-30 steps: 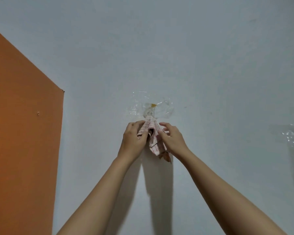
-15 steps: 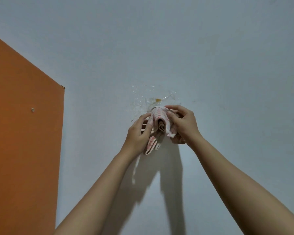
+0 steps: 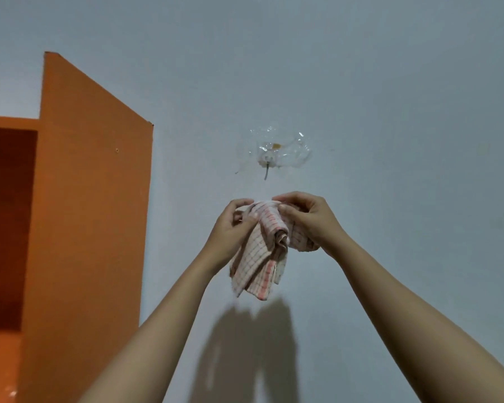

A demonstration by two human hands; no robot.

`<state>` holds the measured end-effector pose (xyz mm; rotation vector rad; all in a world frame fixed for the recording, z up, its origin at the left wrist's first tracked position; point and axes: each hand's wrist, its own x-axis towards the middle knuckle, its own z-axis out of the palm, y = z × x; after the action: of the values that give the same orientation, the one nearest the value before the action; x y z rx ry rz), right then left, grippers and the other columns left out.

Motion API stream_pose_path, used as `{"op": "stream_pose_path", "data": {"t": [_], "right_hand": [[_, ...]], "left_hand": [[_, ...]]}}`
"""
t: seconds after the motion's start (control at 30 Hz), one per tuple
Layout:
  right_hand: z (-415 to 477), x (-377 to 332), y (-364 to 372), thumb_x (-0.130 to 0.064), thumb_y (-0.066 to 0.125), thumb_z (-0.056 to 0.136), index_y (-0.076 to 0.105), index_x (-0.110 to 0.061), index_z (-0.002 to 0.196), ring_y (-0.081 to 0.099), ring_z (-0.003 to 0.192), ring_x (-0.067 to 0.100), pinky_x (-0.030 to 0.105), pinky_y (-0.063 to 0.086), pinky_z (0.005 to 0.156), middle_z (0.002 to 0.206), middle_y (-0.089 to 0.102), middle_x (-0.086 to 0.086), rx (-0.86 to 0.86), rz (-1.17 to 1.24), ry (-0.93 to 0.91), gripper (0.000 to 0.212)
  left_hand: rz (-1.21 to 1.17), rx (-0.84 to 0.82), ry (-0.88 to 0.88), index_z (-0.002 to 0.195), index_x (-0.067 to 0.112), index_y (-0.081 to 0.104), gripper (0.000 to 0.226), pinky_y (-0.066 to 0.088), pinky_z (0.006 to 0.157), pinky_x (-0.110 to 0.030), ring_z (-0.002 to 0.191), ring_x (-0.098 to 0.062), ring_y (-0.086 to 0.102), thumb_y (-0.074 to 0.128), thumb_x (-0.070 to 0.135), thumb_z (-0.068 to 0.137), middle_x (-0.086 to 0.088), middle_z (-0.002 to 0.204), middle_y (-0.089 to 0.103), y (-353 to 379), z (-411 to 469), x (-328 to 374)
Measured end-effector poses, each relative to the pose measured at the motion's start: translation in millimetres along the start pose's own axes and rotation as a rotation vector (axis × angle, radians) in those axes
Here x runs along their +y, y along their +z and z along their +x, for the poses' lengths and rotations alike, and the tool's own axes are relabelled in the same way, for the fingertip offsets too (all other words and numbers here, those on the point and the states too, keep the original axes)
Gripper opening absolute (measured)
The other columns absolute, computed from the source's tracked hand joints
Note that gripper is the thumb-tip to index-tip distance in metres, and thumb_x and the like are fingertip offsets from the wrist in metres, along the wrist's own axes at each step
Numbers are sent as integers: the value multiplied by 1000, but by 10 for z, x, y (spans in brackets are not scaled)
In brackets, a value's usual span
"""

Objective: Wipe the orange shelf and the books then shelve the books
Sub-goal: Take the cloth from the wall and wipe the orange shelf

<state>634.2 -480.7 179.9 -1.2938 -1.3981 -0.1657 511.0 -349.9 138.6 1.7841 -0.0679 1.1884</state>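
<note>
Pale grey wall (image 3: 390, 82) — clear plastic stick-on hook (image 3: 277, 154) taped to it

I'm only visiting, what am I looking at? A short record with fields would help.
hook: clear, stuck on the wall, bare
cloth: checked, bunched, held below the hook, apart from it
left hand: pinches the cloth's top
right hand: grips the cloth's top
shelf: orange, at the left
books: none in view
</note>
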Motion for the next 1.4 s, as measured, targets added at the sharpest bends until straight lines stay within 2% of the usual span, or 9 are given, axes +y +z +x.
{"op": "stream_pose_path", "data": {"t": [0.17, 0.3, 0.37, 0.47, 0.7, 0.87, 1.0, 1.13, 1.4], "right_hand": [[-590, 31, 261, -8, 61, 88, 69, -11, 97, 63, 84, 8, 19, 51, 73, 94, 70, 5, -111, 94, 129, 12], [-999, -50, 645, -12, 58, 91, 68, -15, 94, 59, 59, 13, 20, 45, 43, 84, 66, 3, -219, 165, 191, 11], [-1138, -123, 904, -9, 57, 91, 68, -14, 94, 61, 71, 17, 21, 50, 55, 87, 67, 2, -261, 211, 168, 13], [-1325, -309, 1317, -3, 55, 91, 67, -8, 97, 61, 80, 4, 15, 48, 73, 90, 67, 2, -319, 318, 120, 14], [-1540, -818, 2342, -10, 57, 90, 69, -16, 92, 62, 86, 4, 19, 49, 77, 90, 68, -9, -508, 450, 40, 14], [-1691, -1239, 3131, -7, 56, 91, 68, -9, 96, 57, 78, -8, 7, 42, 69, 89, 66, -8, -610, 495, -11, 13], [-1766, -1511, 3710, -4, 58, 87, 67, -19, 87, 56, 76, -1, 16, 41, 74, 83, 65, -8, -553, 541, -35, 18], [-1802, -1700, 4205, -13, 56, 91, 67, -21, 92, 55, 75, -1, 19, 39, 71, 83, 63, -12, -565, 594, -56, 13], [-1829, -1884, 4911, -43, 49, 92, 53, -34, 119, 56, 99, 5, 21, 54, 66, 114, 55, -12, -839, 734, 97, 28]], "left_hand": [[-63, -3, -195, 109, 31, 52, 23, 50, 83, -36, 90, -17, 63, 59, 18, 91, -10, 97, 65, -46, -845, 111], [-18, 39, -307, 110, 26, 52, 23, 48, 65, -22, 76, -15, 60, 57, 13, 92, -3, 81, 65, -234, -1484, 254], [16, 86, -351, 110, 25, 52, 21, 47, 58, -18, 73, -14, 59, 55, 13, 93, -5, 84, 62, -382, -1759, 343], [59, 172, -390, 108, 24, 55, 19, 48, 57, -19, 74, -13, 61, 54, 12, 93, -4, 88, 64, -652, -2115, 532], [178, 439, -418, 104, 13, 61, 14, 49, 58, -19, 69, -11, 62, 54, 15, 93, 0, 82, 69, -1451, -2866, 1105], [344, 617, -440, 105, 10, 61, 15, 47, 52, -15, 63, -4, 62, 53, 16, 94, 2, 77, 67, -1979, -3302, 1451], [463, 801, -392, 99, 14, 63, 14, 49, 67, -24, 77, -12, 60, 50, 18, 96, -3, 87, 65, -2440, -3508, 1593], [572, 997, -319, 100, 23, 62, 17, 46, 67, -21, 86, -10, 60, 45, 25, 98, 3, 95, 62, -2845, -3624, 1700], [671, 986, -343, 114, 20, 56, 23, 48, 71, -21, 98, -13, 60, 46, 31, 97, 1, 109, 58, -3526, -3774, 1624]]}}
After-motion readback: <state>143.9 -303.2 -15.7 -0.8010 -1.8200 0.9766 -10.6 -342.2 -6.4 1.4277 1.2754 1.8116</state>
